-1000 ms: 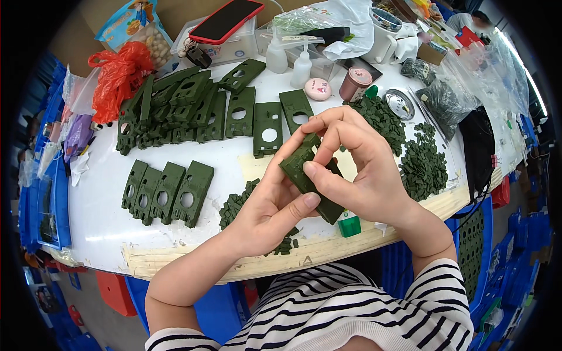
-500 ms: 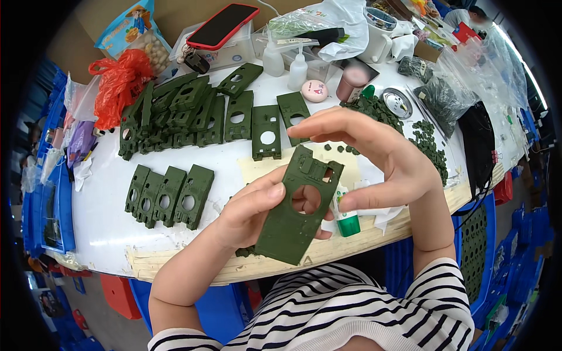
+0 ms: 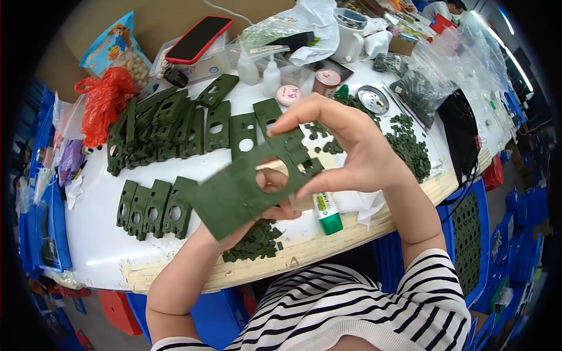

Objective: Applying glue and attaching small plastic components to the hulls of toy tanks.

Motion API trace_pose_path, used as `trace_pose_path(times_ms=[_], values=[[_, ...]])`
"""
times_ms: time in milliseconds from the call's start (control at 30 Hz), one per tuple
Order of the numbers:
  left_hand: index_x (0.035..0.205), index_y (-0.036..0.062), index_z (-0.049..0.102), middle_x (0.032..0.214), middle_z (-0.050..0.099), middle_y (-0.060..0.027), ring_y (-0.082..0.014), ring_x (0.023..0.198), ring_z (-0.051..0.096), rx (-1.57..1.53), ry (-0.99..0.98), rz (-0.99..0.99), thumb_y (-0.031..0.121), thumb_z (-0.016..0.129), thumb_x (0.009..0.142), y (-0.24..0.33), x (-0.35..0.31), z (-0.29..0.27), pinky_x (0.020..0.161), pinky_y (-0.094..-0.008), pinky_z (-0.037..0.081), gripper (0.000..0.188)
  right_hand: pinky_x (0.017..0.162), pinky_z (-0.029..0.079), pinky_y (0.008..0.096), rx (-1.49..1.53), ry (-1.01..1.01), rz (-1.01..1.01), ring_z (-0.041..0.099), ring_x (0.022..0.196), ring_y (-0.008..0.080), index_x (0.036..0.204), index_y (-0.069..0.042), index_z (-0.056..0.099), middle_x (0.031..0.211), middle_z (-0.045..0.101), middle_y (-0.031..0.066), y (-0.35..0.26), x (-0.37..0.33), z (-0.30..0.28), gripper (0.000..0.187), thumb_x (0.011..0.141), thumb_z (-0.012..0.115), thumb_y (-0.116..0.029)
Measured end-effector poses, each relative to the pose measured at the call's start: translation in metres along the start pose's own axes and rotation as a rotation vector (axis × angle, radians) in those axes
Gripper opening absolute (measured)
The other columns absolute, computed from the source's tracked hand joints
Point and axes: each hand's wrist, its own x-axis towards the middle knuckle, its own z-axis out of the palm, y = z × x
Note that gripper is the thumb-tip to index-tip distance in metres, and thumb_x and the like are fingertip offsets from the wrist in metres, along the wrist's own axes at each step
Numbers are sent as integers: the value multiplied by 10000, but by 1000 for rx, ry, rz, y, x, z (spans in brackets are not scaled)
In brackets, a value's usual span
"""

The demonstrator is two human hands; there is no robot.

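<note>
I hold a flat dark green plate (image 3: 237, 190) with a round hole, raised above the table's front edge. My left hand (image 3: 266, 207) supports it from beneath, a fingertip showing through the hole. My right hand (image 3: 345, 149) pinches its right end, where small raised green blocks sit. A row of like plates (image 3: 153, 207) lies overlapped on the white table (image 3: 96, 245) to the left. A bigger spread of plates (image 3: 170, 126) lies further back. Small green pieces (image 3: 254, 243) are heaped below my hands.
A glue tube with a green cap (image 3: 325, 212) lies by the front edge. More small green pieces (image 3: 410, 143) cover the right side. A red phone (image 3: 198, 39), an orange bag (image 3: 104, 102), small bottles (image 3: 270, 76), round tins (image 3: 373, 98) and plastic bags crowd the back.
The plate has been tilted flatter and lifted closer to the camera. My right hand moved from its lower right corner to pinching its right end.
</note>
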Motion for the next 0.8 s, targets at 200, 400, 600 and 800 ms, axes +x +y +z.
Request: trace_pose_path(times_ms=[200,400,600,800], values=[[1465,173,161,1418,354,-175,-332,1215,494,87,216,441,416,780,730,-9,0,24,916,-455,525,991,906,434,323,-74,127,58,558,1032,193,1081,-16,577,1071,592,75,-9,-6,18,582,621,867,-224],[1431,44,231,1415,362,-158,-317,1237,473,136,261,449,481,755,727,-5,-1,20,956,-451,505,980,930,445,328,-82,197,136,546,1089,181,1244,29,486,1154,575,94,-14,-34,9,692,692,817,-225],[1421,35,251,1381,397,-181,-335,1236,470,111,176,420,438,646,846,-7,-3,16,959,-450,501,806,688,509,297,-692,152,774,657,727,176,858,13,666,754,675,111,19,-103,-87,117,799,673,-88],[1424,33,235,1352,420,-198,-352,1240,462,46,146,365,415,558,909,-9,-2,12,969,-460,490,718,638,489,292,-656,36,1000,613,649,165,806,8,671,711,662,96,58,-122,-117,111,755,710,-84]])
